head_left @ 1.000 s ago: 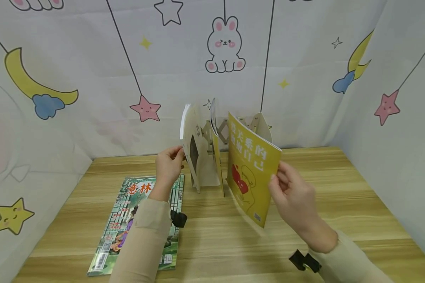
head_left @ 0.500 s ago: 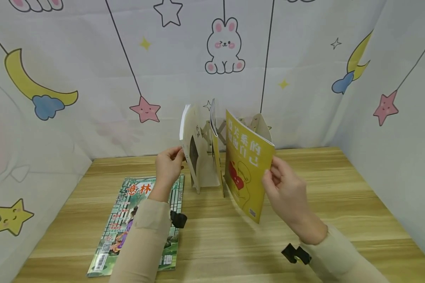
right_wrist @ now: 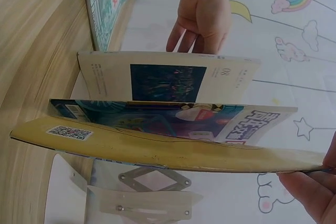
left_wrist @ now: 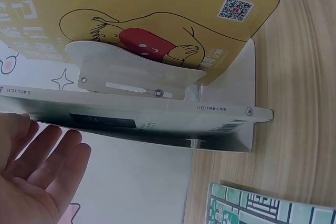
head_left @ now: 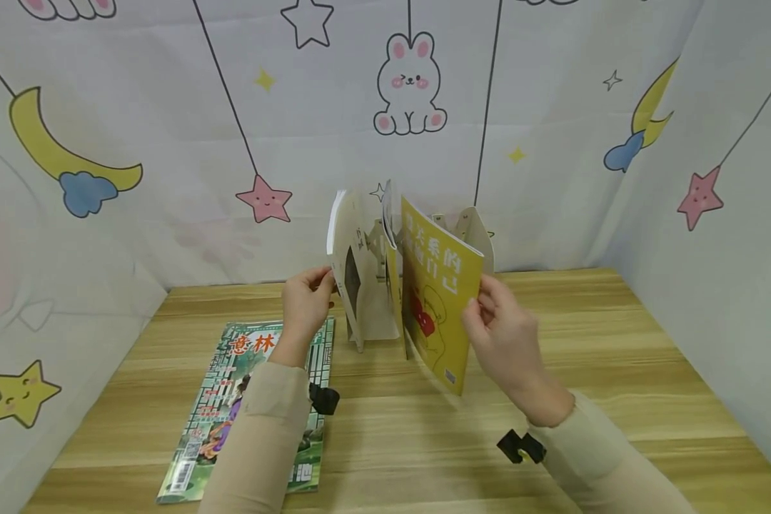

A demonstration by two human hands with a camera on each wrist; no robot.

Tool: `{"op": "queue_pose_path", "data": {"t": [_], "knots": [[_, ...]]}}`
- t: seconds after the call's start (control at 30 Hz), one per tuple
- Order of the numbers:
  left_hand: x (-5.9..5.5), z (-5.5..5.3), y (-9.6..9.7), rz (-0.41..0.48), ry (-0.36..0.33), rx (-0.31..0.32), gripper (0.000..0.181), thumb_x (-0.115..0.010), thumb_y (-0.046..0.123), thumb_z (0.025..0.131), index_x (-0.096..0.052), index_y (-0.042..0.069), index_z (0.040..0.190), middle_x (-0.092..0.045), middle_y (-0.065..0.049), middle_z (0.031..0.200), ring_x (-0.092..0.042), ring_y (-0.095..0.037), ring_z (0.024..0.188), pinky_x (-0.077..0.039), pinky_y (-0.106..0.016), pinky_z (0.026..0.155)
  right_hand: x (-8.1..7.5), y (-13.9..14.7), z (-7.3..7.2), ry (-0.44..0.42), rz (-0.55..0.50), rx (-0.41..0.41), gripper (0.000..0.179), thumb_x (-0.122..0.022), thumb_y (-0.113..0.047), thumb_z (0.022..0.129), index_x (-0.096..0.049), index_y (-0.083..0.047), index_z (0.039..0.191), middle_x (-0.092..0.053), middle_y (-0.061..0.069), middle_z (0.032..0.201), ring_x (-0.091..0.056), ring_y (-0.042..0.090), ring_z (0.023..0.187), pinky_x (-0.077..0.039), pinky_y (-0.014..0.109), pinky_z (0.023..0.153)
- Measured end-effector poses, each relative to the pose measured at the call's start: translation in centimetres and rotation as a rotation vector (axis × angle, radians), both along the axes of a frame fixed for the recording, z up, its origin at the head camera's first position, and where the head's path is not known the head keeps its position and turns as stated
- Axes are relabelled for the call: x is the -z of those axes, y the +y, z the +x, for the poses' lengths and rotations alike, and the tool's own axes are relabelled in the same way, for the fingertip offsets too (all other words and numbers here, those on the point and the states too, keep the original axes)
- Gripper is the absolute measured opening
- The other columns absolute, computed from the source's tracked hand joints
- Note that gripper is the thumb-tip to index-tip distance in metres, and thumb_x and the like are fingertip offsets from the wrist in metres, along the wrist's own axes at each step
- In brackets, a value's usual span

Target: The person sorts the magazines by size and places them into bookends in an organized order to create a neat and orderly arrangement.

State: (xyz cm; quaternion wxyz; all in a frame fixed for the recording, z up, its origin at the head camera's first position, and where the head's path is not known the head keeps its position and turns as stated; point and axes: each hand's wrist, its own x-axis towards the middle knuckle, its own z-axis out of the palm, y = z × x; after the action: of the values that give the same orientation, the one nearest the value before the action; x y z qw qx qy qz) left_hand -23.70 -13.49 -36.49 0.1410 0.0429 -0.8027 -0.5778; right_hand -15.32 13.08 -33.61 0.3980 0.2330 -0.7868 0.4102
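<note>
In the head view my right hand pinches the outer edge of a yellow magazine with a red heart drawn on it, held upright on the rack's right side. A thin magazine stands just left of it; its colourful cover shows in the right wrist view. My left hand touches the outer side of a white magazine standing at the rack's left end. In the left wrist view its fingers lie loosely extended beside that magazine. A white extendable bookrack stands behind and under these magazines.
A green illustrated magazine lies flat on the wooden table, partly under the left forearm. The rack's right end plate rises behind the yellow magazine. A patterned white curtain hangs along the back.
My right hand has moved left and slightly up with the yellow magazine, bringing it closer to the thin magazine. The left hand and the white magazine have stayed in place.
</note>
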Motion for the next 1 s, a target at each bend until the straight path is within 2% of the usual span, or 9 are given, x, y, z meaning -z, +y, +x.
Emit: {"op": "queue_pose_path", "data": {"t": [0.43, 0.63, 0.83, 1.0], "knots": [[0.0, 0.0, 0.0, -0.006, 0.003, 0.005, 0.028, -0.054, 0.018, 0.097, -0.065, 0.001, 0.116, -0.068, -0.019, 0.104, -0.066, -0.026, 0.094, -0.059, -0.03, 0.069, 0.6, -1.1, -1.0, 0.005, 0.017, 0.018, 0.026, -0.055, 0.01, 0.08, -0.057, 0.012, 0.106, -0.071, 0.023, 0.088, -0.069, 0.02, 0.066, -0.052, 0.014, 0.05], [0.1, 0.1, 0.0, -0.006, 0.01, 0.004, 0.028, -0.054, 0.017, 0.097, -0.066, 0.001, 0.116, -0.068, -0.019, 0.104, -0.066, -0.026, 0.092, -0.059, -0.028, 0.067, 0.9, -1.8, -1.5, 0.023, 0.029, 0.037, 0.025, -0.055, 0.009, 0.08, -0.057, 0.011, 0.104, -0.072, 0.02, 0.083, -0.06, 0.013, 0.056, -0.046, 0.012, 0.044], [0.1, 0.0, 0.1, -0.008, 0.012, 0.003, 0.028, -0.054, 0.018, 0.097, -0.066, 0.002, 0.116, -0.068, -0.019, 0.103, -0.066, -0.026, 0.092, -0.059, -0.028, 0.067, 0.9, -2.4, -1.9, 0.022, 0.027, 0.048, 0.026, -0.055, 0.007, 0.08, -0.057, 0.011, 0.106, -0.072, 0.02, 0.084, -0.063, 0.014, 0.059, -0.05, 0.016, 0.047], [0.0, 0.0, 0.0, -0.002, 0.013, -0.003, 0.028, -0.054, 0.017, 0.097, -0.066, 0.001, 0.116, -0.068, -0.02, 0.103, -0.066, -0.026, 0.092, -0.059, -0.028, 0.067, 1.0, -2.9, -2.2, 0.019, 0.034, 0.074, 0.026, -0.056, 0.006, 0.079, -0.057, 0.009, 0.105, -0.072, 0.017, 0.08, -0.059, 0.012, 0.055, -0.048, 0.019, 0.044]]}}
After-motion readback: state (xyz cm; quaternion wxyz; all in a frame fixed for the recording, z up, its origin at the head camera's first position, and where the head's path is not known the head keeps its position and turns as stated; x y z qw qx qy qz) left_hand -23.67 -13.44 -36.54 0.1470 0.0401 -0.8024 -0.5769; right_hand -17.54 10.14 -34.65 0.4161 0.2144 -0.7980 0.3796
